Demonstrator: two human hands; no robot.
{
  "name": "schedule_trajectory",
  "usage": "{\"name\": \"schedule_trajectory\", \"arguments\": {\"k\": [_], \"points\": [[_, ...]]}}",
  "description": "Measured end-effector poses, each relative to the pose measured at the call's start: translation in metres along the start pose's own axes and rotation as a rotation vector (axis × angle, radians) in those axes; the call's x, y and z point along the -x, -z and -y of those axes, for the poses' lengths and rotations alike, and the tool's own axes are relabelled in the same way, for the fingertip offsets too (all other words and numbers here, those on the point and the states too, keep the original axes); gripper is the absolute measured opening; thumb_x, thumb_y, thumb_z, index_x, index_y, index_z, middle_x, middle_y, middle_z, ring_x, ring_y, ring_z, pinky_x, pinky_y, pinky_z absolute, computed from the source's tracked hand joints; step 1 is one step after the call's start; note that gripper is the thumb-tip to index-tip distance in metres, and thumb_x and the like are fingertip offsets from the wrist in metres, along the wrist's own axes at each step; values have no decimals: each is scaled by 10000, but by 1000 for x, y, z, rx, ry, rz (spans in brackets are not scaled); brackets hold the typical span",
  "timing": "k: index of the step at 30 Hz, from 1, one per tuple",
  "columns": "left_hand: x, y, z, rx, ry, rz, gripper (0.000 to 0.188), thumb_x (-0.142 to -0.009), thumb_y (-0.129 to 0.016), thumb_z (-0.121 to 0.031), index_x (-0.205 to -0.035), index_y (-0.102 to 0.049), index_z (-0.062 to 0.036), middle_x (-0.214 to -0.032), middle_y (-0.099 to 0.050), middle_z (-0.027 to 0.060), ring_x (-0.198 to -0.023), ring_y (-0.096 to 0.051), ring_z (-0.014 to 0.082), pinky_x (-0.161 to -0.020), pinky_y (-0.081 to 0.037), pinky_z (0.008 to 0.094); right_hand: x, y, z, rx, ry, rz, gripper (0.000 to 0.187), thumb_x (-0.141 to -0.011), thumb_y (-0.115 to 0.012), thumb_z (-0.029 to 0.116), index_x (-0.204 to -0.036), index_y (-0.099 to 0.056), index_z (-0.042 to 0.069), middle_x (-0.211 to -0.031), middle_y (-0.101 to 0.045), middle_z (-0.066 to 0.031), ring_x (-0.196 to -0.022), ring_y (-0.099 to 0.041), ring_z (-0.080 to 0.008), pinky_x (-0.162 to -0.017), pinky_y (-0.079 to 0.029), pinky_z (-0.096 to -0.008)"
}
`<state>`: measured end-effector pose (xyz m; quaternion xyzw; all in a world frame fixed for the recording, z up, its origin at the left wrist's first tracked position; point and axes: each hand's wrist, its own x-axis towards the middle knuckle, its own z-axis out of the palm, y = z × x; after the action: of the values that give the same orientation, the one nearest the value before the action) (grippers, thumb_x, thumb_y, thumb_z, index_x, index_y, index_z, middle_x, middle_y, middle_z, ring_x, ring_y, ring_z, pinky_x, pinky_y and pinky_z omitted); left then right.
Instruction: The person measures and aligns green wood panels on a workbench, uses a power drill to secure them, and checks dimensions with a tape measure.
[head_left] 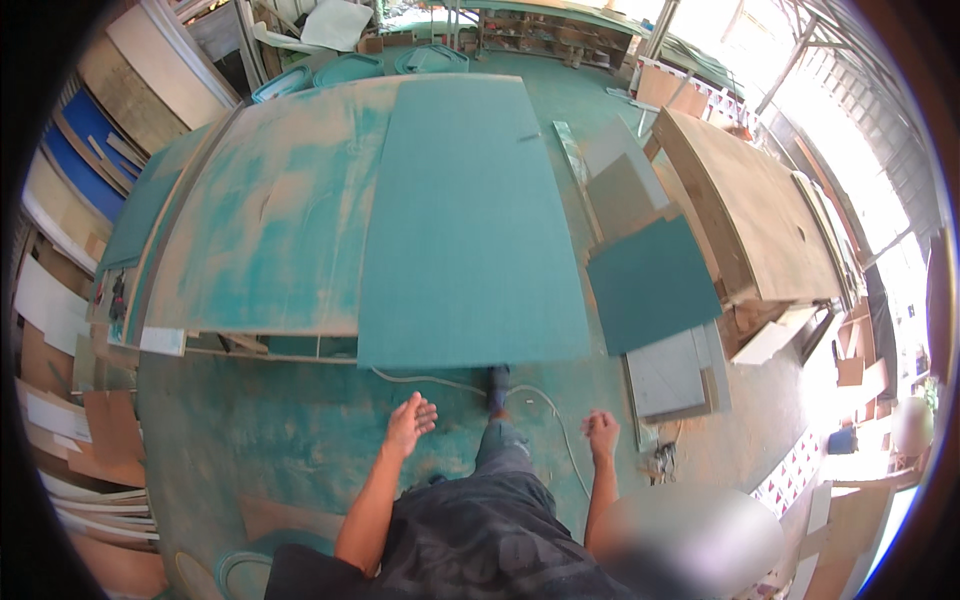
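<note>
A large teal board (pixel 465 210) lies flat on a dusty work surface (pixel 270 230) in front of me, its near edge hanging over the floor. My left hand (pixel 410 422) hangs open, palm up, a little short of that near edge and holds nothing. Lower right, my right hand (pixel 601 433) is loosely curled with nothing in it. A pale cable (pixel 545 400) runs across the floor between my hands, past my foot (pixel 497 385).
A smaller dark teal panel (pixel 652 282) rests on grey sheets (pixel 672 372) to the right. A long wooden bench (pixel 745 200) stands further right. Wood offcuts and boards (pixel 80 440) pile up at the left. Shelving (pixel 550 35) stands at the back.
</note>
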<state>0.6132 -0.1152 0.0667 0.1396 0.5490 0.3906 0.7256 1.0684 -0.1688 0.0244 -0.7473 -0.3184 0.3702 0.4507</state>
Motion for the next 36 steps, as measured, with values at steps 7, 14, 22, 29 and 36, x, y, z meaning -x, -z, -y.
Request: {"name": "schedule_trajectory", "arguments": {"k": [7, 14, 22, 29, 36], "points": [[-98, -113, -28, 486, 42, -290, 914, -889, -634, -623, -1445, -311, 27, -1372, -510, 206, -1222, -542, 337, -1001, -472, 493, -284, -127, 229, 111, 356, 20, 194, -917, -601, 162, -996, -685, 5, -797, -677, -68, -687, -622, -135, -594, -486, -281], [-127, -149, -45, 257, 284, -805, 943, -895, -610, -634, -1467, -270, 36, -1455, -420, 207, -1237, -535, 347, -982, -470, 534, -471, -259, 339, 581, 746, 223, 424, -859, -658, 185, -1257, -575, 66, -1342, -545, -140, -1226, -507, -353, -991, -448, -467], [-185, -142, -101, 195, 275, -911, 947, -886, -627, -625, -1424, -279, 72, -1395, -460, 221, -1108, -600, 358, -835, -565, 528, -634, -396, 454, 1008, 721, 387, 682, -887, -585, 168, -1515, -323, 128, -1613, -270, -88, -1411, -361, -336, -1078, -394, -493], [-188, -167, -135, 82, 417, -1021, 872, -927, -582, -588, -1396, -322, 100, -1337, -516, 227, -1139, -608, 386, -883, -558, 571, -692, -461, 425, 1087, 790, 168, 565, -912, -494, 90, -1471, -412, 82, -1565, -360, -126, -1388, -399, -377, -1069, -420, -480], [-183, -142, -110, 120, 399, -881, 886, -933, -556, -601, -1334, -343, 160, -1273, -544, 263, -1123, -625, 382, -853, -581, 534, -694, -464, 400, 797, 1027, -69, 393, -924, -550, 109, -1308, -587, 35, -1375, -560, -127, -1277, -495, -355, -1037, -431, -433]]}}
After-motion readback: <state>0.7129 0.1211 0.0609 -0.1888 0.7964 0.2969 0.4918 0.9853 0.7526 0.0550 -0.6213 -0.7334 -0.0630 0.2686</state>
